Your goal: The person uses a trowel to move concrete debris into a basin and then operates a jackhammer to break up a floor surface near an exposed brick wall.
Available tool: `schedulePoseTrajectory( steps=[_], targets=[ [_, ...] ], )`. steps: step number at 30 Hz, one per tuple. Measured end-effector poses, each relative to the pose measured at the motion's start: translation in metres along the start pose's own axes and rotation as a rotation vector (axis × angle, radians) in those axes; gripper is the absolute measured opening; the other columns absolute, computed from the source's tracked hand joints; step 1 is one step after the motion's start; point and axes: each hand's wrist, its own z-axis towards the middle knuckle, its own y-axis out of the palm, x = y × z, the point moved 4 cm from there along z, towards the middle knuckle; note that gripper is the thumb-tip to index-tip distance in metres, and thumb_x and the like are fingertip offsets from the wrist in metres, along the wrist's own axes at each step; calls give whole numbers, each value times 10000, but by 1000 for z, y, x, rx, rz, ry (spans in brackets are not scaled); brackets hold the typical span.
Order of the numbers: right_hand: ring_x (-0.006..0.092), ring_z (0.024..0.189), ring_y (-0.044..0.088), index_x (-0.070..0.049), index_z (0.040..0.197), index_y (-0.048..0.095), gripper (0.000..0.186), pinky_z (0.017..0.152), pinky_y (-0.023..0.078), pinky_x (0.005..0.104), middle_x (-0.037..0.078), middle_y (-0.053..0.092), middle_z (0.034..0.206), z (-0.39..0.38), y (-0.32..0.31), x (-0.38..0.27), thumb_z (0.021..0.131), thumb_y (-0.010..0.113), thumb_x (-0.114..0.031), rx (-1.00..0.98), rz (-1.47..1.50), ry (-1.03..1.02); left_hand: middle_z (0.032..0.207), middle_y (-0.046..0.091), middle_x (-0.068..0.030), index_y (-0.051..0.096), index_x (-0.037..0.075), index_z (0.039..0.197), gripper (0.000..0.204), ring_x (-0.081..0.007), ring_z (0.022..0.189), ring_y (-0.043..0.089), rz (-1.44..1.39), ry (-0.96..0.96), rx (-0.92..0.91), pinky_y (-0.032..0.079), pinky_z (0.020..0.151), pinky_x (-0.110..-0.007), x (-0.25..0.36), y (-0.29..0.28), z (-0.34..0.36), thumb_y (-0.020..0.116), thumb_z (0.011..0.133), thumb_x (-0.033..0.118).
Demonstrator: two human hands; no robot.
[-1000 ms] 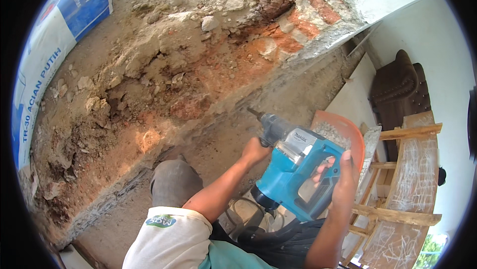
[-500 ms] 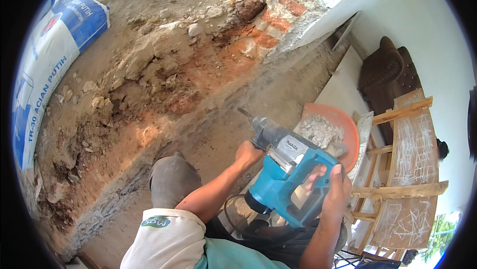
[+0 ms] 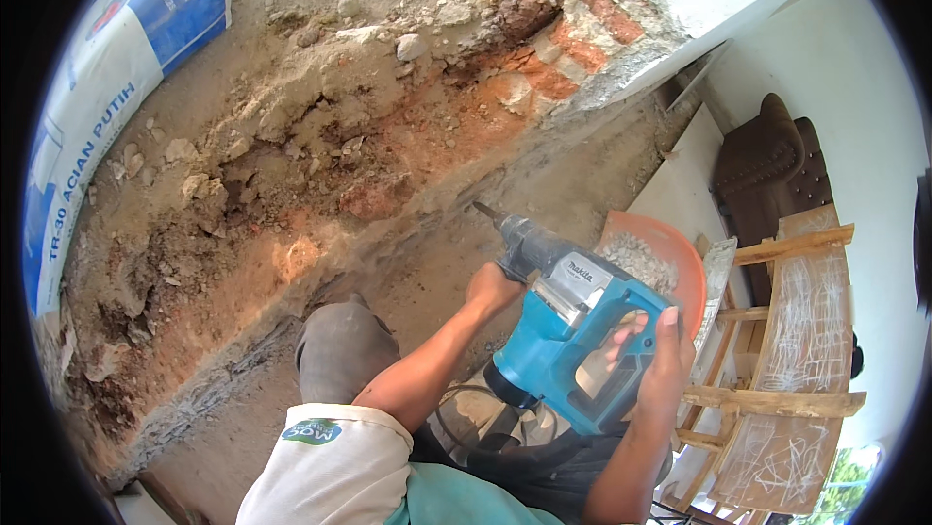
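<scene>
A teal and dark grey rotary hammer (image 3: 563, 355) lies across the middle of the view, its chisel bit (image 3: 485, 211) pointing up and left toward the dusty groove at the foot of the broken wall. I cannot tell if the tip touches. My left hand (image 3: 493, 290) is closed around the grip near the tool's front. At the rear, my right hand (image 3: 668, 355) wraps the loop handle; its fingers show through the opening and its thumb lies along the outside. A cable hangs below the tool. My bent left knee (image 3: 345, 350) is beside my left forearm.
Crumbled earth and exposed brick (image 3: 573, 54) run diagonally across the upper left. A blue and white sack (image 3: 116, 88) leans there. Right of the tool are an orange basin (image 3: 687, 258) of rubble, a wooden frame with a wrapped panel (image 3: 801, 316), and a brown tufted seat (image 3: 762, 161).
The whole view has shifted slightly, with the wall and sack sitting differently in the picture. The rotary hammer appears a little further right and covers more of the basin. Both hands keep their hold.
</scene>
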Motion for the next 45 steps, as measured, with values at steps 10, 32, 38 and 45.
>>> schedulePoseTrajectory(
  steps=[10, 32, 38, 45],
  targets=[
    [164, 552, 576, 8, 959, 529, 375, 500, 472, 282, 95, 575, 687, -1, 57, -17, 965, 551, -366, -106, -31, -59, 911, 692, -259, 699, -51, 921, 556, -382, 915, 679, -144, 2, -22, 512, 774, -417, -17, -5, 15, 755, 688, 451],
    [214, 594, 613, -11, 940, 527, 502, 504, 505, 318, 123, 597, 746, -13, -33, 50, 962, 506, -512, 144, 233, 117, 991, 696, -225, 714, 7, 962, 387, -360, 983, 669, 240, -50, -74, 518, 841, -434, -6, 14, -9, 715, 685, 277],
    [214, 569, 619, 18, 962, 541, 523, 485, 503, 307, 131, 607, 750, -20, -54, 31, 963, 510, -504, 169, 153, 46, 958, 691, -243, 711, -1, 945, 359, -371, 966, 668, 183, -9, -57, 516, 829, -441, 16, 13, -28, 692, 699, 260],
    [212, 531, 608, 17, 927, 569, 587, 463, 504, 313, 139, 620, 738, 11, -35, 39, 934, 512, -567, 99, 69, 34, 955, 707, -190, 719, 51, 967, 381, -350, 941, 675, 155, 5, -30, 517, 807, -429, 5, 4, -6, 730, 706, 328]
  ],
)
